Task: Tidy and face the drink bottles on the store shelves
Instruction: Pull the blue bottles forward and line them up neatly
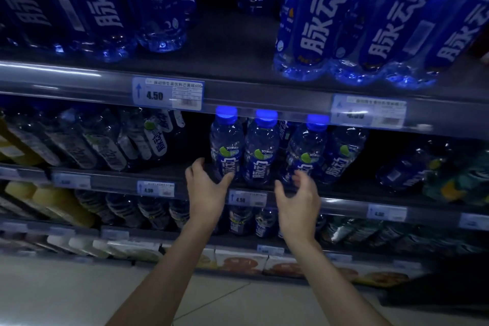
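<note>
Three blue-capped drink bottles stand upright in a row at the front of the middle shelf: a left bottle (226, 144), a middle bottle (261, 148) and a right bottle (307, 152), labels facing out. My left hand (205, 188) is spread open at the foot of the left bottle, thumb touching its lower label. My right hand (299, 198) hovers open with loosely curved fingers just in front of the right bottle's base, holding nothing. A fourth bottle (341, 156) stands further right, set slightly back.
The top shelf (238, 95) carries large blue bottles (317, 21) at both sides with a dark gap in the middle. Price tags (168, 94) line the shelf rails. Clear bottles (105, 140) fill the left of the middle shelf. Lower shelves hold more drinks and cartons.
</note>
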The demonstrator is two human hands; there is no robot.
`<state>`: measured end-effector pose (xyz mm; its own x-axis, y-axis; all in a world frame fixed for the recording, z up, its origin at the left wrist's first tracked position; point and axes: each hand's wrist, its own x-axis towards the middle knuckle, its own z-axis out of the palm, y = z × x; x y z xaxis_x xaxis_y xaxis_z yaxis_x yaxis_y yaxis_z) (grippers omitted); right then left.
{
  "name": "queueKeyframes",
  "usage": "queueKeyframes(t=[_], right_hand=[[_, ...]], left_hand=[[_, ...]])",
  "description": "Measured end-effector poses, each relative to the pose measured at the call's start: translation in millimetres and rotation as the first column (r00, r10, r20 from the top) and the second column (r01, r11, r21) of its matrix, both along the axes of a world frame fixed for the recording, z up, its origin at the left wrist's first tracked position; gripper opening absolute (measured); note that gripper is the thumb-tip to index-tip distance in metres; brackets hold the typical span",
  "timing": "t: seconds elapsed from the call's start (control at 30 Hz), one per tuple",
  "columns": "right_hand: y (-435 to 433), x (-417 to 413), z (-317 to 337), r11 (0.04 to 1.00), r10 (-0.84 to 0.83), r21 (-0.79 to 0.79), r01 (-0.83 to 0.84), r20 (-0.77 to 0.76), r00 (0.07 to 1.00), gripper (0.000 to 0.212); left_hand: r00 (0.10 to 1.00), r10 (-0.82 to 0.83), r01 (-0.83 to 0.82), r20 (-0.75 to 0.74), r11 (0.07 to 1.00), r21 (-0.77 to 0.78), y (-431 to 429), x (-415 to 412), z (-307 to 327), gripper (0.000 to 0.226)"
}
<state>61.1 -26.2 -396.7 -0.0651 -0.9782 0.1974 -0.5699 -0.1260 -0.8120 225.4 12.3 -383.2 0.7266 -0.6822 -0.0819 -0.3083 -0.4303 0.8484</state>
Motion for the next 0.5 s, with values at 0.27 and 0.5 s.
queueKeyframes(t=[0.27, 0.5], right_hand=[[-31.8, -21.8, 2.6, 0.992, -0.088, 0.095, 0.083, 0.057, 0.994, 0.076], [-33.7, -15.9, -0.6, 0.993, -0.077, 0.094, 0.068, 0.095, 0.993, 0.062]], left_hand=[[1.000, -0.005, 0.005, -0.004, 0.998, -0.056, -3.9, -9.6, -0.5, 0.080], [0.999, 0.022, -0.019, 0.027, 0.995, -0.094, -9.6, -2.4, 4.5, 0.052]])
